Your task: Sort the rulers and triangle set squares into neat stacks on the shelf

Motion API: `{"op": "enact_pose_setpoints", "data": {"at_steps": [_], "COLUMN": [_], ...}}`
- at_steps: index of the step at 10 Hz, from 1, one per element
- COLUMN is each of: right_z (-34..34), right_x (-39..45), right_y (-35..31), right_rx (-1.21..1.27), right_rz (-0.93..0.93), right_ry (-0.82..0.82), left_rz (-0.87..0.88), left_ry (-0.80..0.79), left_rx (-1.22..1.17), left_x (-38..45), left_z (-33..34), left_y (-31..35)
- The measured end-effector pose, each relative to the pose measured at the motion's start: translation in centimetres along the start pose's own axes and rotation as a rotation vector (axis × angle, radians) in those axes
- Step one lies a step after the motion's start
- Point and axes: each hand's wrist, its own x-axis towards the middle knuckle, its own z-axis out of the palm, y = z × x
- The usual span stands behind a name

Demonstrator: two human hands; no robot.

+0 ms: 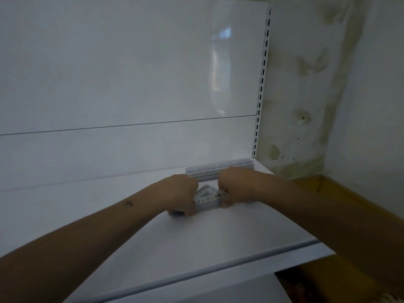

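Here, unreadable scale marks on set squares [207, 199].

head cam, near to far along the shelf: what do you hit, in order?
Shelf front edge → stack of triangle set squares, gripped between left hand and right hand → stack of rulers → white back panel.
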Motion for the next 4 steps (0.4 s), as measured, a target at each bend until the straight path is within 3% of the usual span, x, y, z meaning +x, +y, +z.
{"op": "enact_pose_setpoints", "data": {"at_steps": [2, 3, 4], "right_z": [-0.6, -2.7, -5.3], "right_x": [-1.5, -4.2, -9.0], "right_y": [0.8, 1.5, 2.8], "right_rx": [-0.026, -0.084, 0.070], "right_rz": [-0.019, 0.002, -0.043], "right_ry": [-0.006, 0.127, 0.250], "left_rz": [-0.038, -0.083, -0.096], "left_ry": [-0.107, -0.150, -0.057], "left_rx": [-0.137, -0.129, -0.167], "left_x": [-0.1, -0.5, -1.1], "left_z": [-0.8, -1.1, -1.6], "left_y": [-0.7, -0.7, -1.4]}}
